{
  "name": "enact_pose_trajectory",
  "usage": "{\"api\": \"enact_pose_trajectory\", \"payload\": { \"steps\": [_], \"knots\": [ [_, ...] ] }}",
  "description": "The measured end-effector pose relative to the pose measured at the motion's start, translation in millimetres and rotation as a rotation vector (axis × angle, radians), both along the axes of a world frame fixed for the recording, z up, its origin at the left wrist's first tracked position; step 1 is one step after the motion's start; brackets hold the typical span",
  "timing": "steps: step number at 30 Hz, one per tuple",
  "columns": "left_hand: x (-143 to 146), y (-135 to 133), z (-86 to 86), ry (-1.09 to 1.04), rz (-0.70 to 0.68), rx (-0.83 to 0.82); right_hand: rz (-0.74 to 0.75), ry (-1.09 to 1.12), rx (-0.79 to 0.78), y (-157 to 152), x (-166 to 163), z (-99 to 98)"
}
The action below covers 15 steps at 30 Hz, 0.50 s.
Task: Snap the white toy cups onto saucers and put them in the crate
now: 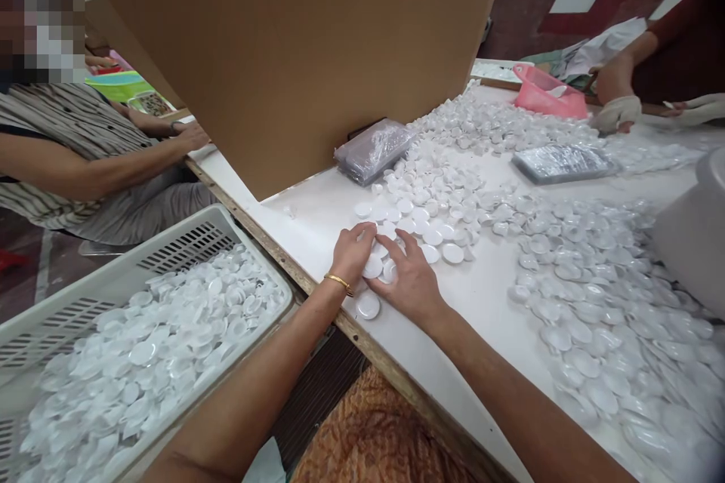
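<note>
White round plastic caps (430,234) lie loosely in front of me on the white table (470,332). Near the table's edge, my left hand (352,253), with a gold bangle at its wrist, rests its fingertips beside a few caps. Its thumb and forefinger are slightly apart; the other fingers are partly hidden. Opposite it, my right hand (413,279) is open, its fingers spread and curved around several caps lying between the two hands. One single cap (368,305) lies just below them, close to the wooden edge. Neither hand lifts anything that I can see.
A crate (226,223) of caps stands at left. A tall cardboard panel (317,53) rises ahead. Wrapped packs (377,149), a pink scoop (549,94), a white tub (696,234) and more caps (600,302) occupy the table. One person sits left; a co-worker's gloved hands (620,115) work far right.
</note>
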<state>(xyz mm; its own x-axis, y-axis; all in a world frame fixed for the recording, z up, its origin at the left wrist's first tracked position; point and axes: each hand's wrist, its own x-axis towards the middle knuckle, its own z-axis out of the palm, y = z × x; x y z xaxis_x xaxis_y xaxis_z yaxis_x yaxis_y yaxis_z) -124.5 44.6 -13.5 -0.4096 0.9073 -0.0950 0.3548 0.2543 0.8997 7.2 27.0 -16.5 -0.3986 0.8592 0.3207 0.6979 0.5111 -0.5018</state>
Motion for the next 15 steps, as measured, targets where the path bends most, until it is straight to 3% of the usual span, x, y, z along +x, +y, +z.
{"api": "enact_pose_trajectory", "payload": {
  "steps": [5,8,12,15],
  "knots": [
    [6,-2,17.5,-0.463,0.05,0.137,0.039,-0.064,0.086,5,-3,22.0],
    [-11,-15,36.0,-0.619,0.096,0.169,0.092,-0.083,0.136,0,-21,41.2],
    [-72,-51,48.9,-0.686,0.253,0.205,0.289,-0.033,0.125,-17,-80,56.1],
    [-134,-92,44.0,-0.555,0.456,0.099,0.49,0.007,0.003,-38,-143,50.3]
  ]
}}
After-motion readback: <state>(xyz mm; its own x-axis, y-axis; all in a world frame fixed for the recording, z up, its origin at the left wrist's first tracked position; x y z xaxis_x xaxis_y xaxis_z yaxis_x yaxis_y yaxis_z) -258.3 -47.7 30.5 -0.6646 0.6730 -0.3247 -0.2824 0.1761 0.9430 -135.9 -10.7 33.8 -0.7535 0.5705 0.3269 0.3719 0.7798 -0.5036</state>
